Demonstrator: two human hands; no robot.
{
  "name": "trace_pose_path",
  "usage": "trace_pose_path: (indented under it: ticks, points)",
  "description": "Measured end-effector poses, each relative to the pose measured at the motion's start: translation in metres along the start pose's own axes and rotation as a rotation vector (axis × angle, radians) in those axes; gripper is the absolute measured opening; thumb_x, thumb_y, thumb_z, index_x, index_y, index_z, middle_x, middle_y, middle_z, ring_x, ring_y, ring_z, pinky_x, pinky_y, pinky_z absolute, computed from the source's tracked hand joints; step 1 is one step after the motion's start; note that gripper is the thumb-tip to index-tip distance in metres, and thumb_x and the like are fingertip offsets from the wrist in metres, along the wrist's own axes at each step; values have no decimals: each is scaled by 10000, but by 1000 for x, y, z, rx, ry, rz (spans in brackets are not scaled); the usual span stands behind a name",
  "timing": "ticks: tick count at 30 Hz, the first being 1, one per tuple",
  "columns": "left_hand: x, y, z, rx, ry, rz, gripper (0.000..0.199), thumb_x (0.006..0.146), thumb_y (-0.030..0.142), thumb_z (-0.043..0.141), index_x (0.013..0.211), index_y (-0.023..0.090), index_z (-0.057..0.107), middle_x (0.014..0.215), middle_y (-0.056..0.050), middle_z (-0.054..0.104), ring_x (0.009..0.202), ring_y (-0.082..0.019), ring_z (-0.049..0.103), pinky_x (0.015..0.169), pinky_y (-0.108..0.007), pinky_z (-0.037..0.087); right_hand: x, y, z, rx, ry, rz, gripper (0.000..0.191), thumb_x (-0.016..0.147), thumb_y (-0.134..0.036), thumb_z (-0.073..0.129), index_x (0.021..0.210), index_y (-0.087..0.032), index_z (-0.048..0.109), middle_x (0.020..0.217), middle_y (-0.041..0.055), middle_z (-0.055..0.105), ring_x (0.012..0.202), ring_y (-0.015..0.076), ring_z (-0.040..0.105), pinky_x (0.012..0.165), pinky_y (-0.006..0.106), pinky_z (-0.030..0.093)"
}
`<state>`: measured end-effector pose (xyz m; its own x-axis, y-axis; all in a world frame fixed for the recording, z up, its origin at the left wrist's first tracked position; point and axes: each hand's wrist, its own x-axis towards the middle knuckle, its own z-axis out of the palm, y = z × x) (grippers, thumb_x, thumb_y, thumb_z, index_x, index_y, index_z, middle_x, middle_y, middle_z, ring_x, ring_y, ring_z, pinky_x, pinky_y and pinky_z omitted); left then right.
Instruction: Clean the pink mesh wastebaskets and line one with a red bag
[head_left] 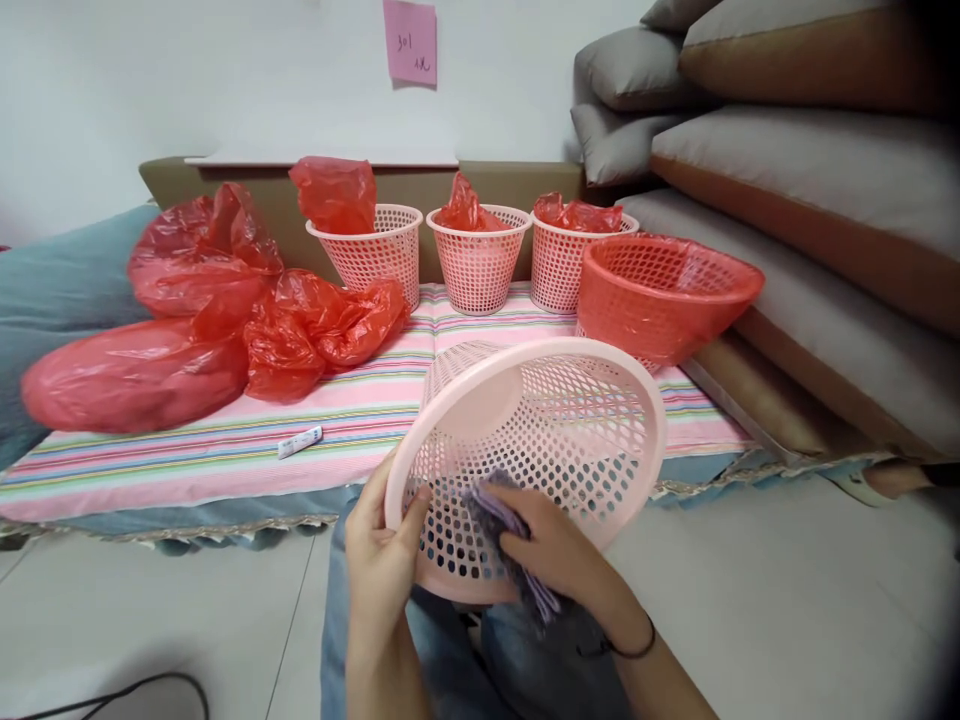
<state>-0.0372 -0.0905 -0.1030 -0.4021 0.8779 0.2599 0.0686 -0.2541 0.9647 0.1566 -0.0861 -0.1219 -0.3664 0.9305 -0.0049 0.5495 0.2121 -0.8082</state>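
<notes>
A pink perforated plastic basket (487, 395) lies tilted over my lap, its opening facing me. My left hand (386, 540) grips the lower left part of its rim, thumb on the inside. Inside the opening, my right hand (547, 545) is closed around a grey and purple cloth (517, 540), which touches the basket's lower inner wall. Part of the cloth hangs down below my right hand.
Three pink baskets (478, 265) holding red bags stand at the back of the striped cloth (300, 420). A red-covered basket (667, 300) is at right, beside stacked cushions (817, 190). Red plastic bags (142, 375) and a small white packet (300, 441) lie at left.
</notes>
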Motion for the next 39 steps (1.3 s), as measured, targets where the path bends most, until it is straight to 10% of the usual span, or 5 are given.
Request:
trace_pose_path:
  ticks: [6, 10, 19, 31, 39]
  points:
    - [3, -8, -2, -67, 17, -65, 449, 695, 320, 833, 1113, 196, 730, 1082, -77, 747, 1105, -286, 677, 1031, -415, 510, 101, 11, -3, -370, 70, 77, 543, 906, -215, 514, 1449, -203, 506, 1384, 64, 619, 1249, 221, 578, 1071, 316, 415]
    - [2, -16, -5, -39, 47, -54, 514, 692, 346, 829, 1167, 185, 714, 1058, -85, 755, 1083, -291, 687, 1016, -413, 522, 126, 27, 24, -484, -11, 158, 493, 931, -398, 555, 1402, -255, 554, 1394, 75, 605, 1242, 304, 563, 1067, 452, 402]
    - [1, -14, 2, 104, 228, 13, 330, 704, 322, 784, 1009, 199, 760, 980, -47, 766, 898, -239, 718, 857, -361, 579, 105, 29, 30, -553, -97, 151, 561, 911, -383, 541, 1448, -226, 510, 1460, 71, 558, 1286, 296, 516, 1108, 449, 348]
    - [2, -18, -3, 84, 286, 70, 266, 693, 279, 802, 949, 225, 754, 908, 0, 733, 823, -172, 673, 775, -272, 544, -36, -18, 20, -66, -100, 26, 687, 671, -100, 589, 1332, -279, 651, 1327, -8, 669, 1149, 275, 587, 1036, 427, 458]
    - [0, -6, -1, 109, 168, 122, 252, 729, 218, 781, 978, 241, 758, 904, 20, 744, 803, -141, 675, 736, -219, 524, 54, 10, -15, -207, 224, 80, 527, 816, -185, 557, 1338, -202, 634, 1266, 52, 701, 1115, 236, 653, 1001, 341, 476]
